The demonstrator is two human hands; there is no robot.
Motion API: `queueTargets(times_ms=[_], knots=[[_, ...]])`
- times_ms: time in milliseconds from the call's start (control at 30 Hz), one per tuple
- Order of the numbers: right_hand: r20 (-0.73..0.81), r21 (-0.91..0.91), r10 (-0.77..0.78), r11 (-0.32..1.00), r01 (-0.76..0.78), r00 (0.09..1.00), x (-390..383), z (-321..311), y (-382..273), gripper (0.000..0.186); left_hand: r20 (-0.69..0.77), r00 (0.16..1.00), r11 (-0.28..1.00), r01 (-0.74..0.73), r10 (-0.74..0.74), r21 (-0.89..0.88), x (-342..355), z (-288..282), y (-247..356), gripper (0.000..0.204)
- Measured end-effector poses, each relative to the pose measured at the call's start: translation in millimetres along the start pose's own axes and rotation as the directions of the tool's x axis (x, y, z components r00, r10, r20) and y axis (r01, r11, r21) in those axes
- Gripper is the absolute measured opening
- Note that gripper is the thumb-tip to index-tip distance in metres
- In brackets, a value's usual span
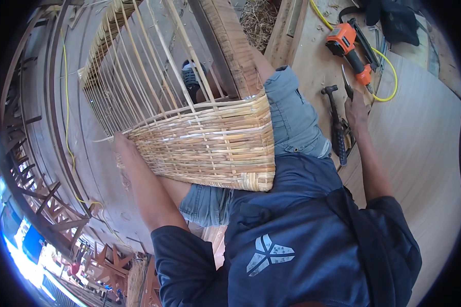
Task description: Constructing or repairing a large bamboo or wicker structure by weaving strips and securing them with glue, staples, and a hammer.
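Note:
A woven rattan piece (205, 146) lies across my lap, with a tightly woven near side and bare upright canes (153, 66) rising from it. A wooden board (228, 41) runs along its right side. My left hand (124, 146) grips the left end of the woven band, its fingertips partly hidden. Over at the right, my right hand (357, 110) is closed round a slim tool (346, 82) with a pointed metal blade and a dark handle; its exact kind is unclear. Just left of that hand lies a hammer (336, 125) with a dark grip.
An orange and black nail gun (349, 48) with a yellow air hose (394, 77) rests on the wooden bench (415, 133) at the right. Dark cloth or a bag (397, 23) lies beyond it. Another yellow hose (67, 117) trails over the plank floor; wooden frames (51, 204) stand left.

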State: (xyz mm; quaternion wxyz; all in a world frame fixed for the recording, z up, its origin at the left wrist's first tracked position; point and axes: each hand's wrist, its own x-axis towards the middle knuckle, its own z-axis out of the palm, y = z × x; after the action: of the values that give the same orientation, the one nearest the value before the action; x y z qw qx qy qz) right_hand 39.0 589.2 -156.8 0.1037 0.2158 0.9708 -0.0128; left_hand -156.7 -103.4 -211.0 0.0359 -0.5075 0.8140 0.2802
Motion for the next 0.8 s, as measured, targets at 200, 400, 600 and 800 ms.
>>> queueTargets(times_ms=[200,400,600,800], knots=[[0.309,0.936,0.098,0.145,-0.321,0.946,1,-110,-113,0.029,0.037,0.984,0.857,0.169,-0.173,-0.486,0,7,5,0.067],[0.314,0.946,-0.261,0.006,-0.324,0.913,20,-190,-212,0.031,0.01,0.949,0.889,-0.298,0.315,0.348,-7,-4,0,0.044],[0.501,0.862,-0.488,0.355,-0.361,0.715,26,-208,-295,0.022,-0.021,0.978,0.919,-0.187,0.207,0.348,6,8,-5,0.046],[-0.028,0.948,-0.424,0.277,0.159,0.905,67,-222,-328,0.026,0.004,0.983,0.932,-0.174,0.182,0.317,1,13,12,0.047]])
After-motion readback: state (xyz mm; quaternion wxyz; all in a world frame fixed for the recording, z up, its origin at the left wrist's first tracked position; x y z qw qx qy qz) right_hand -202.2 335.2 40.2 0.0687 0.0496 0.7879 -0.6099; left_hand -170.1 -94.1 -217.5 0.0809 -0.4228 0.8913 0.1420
